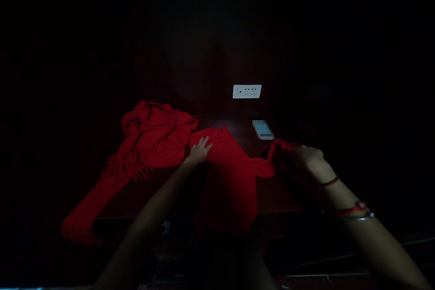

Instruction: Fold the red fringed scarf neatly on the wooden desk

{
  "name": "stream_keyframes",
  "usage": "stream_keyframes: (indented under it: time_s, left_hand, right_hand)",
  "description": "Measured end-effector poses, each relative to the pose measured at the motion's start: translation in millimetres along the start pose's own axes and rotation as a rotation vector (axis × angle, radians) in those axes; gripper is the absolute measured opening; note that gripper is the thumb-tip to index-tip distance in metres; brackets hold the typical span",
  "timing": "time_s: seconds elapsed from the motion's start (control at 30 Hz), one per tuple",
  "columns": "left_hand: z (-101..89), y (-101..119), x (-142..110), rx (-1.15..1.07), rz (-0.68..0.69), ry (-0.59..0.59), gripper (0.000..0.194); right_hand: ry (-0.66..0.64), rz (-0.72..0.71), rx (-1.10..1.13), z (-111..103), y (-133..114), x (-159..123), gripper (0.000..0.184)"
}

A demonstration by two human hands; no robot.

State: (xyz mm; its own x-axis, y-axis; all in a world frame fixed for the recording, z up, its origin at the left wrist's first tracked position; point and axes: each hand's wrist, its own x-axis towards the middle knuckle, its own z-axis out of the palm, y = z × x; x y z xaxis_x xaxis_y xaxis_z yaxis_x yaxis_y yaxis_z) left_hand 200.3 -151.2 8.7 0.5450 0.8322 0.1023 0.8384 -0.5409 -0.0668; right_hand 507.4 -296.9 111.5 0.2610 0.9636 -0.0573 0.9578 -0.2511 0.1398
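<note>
A red scarf [231,149] lies across the dark table, one part hanging over the front edge. My left hand [200,150] rests flat on it with the fingers spread. At the right, my right hand [310,159] is closed on the scarf's bunched end and draws that strip out sideways. The grip itself is partly lost in shadow. A second heap of red fringed fabric [152,133] sits crumpled to the left; its tasselled end drapes down over the table's front edge.
Behind the scarf a phone-like flat device [263,130], blurred out, lies on the dark table [238,126]. A white socket plate [247,91] is set in the dark wall. Below the table edge, dim items are hard to make out.
</note>
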Motion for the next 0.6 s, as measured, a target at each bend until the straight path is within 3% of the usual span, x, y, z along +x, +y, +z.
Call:
stream_keyframes:
  time_s: [0.1,0.17,0.23,0.3,0.33,0.37,0.43,0.53,0.6]
  left_hand:
    - [-6.4,12.3,8.7,-0.076,0.304,0.113,0.050]
    - [-9.5,16.9,20.1,-0.151,0.457,0.066,0.047]
    - [-10.3,16.5,31.8,-0.196,0.511,-0.059,0.040]
    - [-8.7,12.1,39.2,-0.215,0.483,-0.184,0.038]
    - [-7.0,9.4,40.6,-0.226,0.448,-0.229,0.040]
    - [-4.9,7.2,40.6,-0.238,0.409,-0.258,0.042]
    - [0.6,5.6,37.2,-0.255,0.334,-0.281,0.045]
    - [10.8,9.8,28.9,-0.265,0.249,-0.218,0.055]
    - [15.6,12.6,23.9,-0.272,0.215,-0.132,0.061]
  right_hand:
    - [0.085,-0.151,-0.078,-4.9,-19.1,1.8,0.035]
    - [0.066,-0.279,-0.127,3.7,-34.2,9.8,0.053]
    - [-0.052,-0.359,-0.169,16.6,-41.8,22.3,0.063]
    - [-0.102,-0.438,-0.182,23.9,-38.7,34.0,0.052]
    - [-0.067,-0.471,-0.179,23.0,-33.8,37.8,0.045]
    - [0.015,-0.483,-0.170,18.9,-27.7,39.4,0.037]
    - [0.301,-0.421,-0.139,5.0,-15.4,35.1,0.030]
    - [0.708,-0.189,-0.076,-7.2,-5.6,11.4,0.033]
    - [0.711,-0.135,-0.065,3.8,-4.6,-10.0,0.035]
